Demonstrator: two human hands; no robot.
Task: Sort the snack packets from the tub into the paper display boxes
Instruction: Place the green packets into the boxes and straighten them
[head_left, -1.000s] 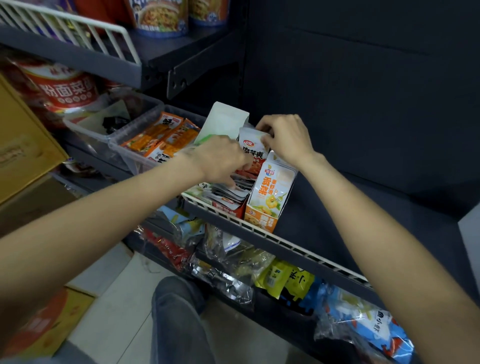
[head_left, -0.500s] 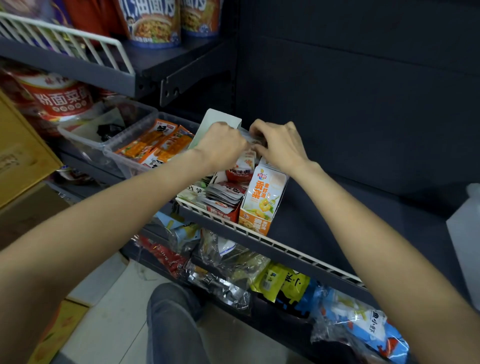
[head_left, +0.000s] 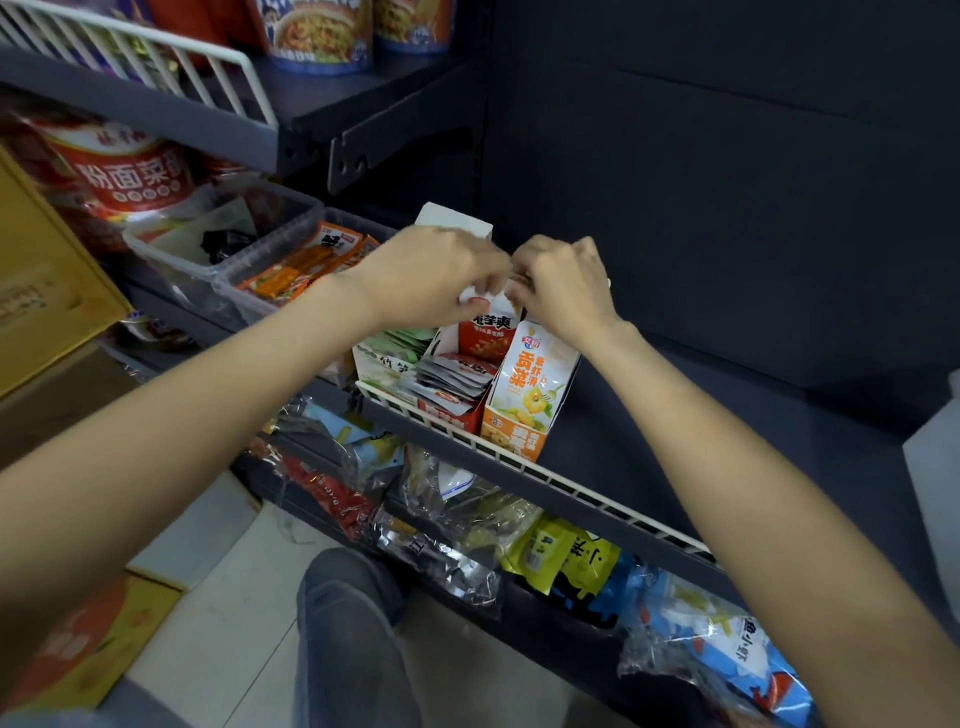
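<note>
At the frame centre our left hand and right hand pinched, it seemed, one packet over the red box; next, seating it. The tub lay left.

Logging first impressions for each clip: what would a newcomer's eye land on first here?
Two bare forearms converge mid-frame, where the left hand and right hand meet, fingers curled, over the red paper display box on the shelf; what they pinch is blurred. Beside it stands an orange-and-white display box, and to the left a clear tub of orange snack packets.
</note>
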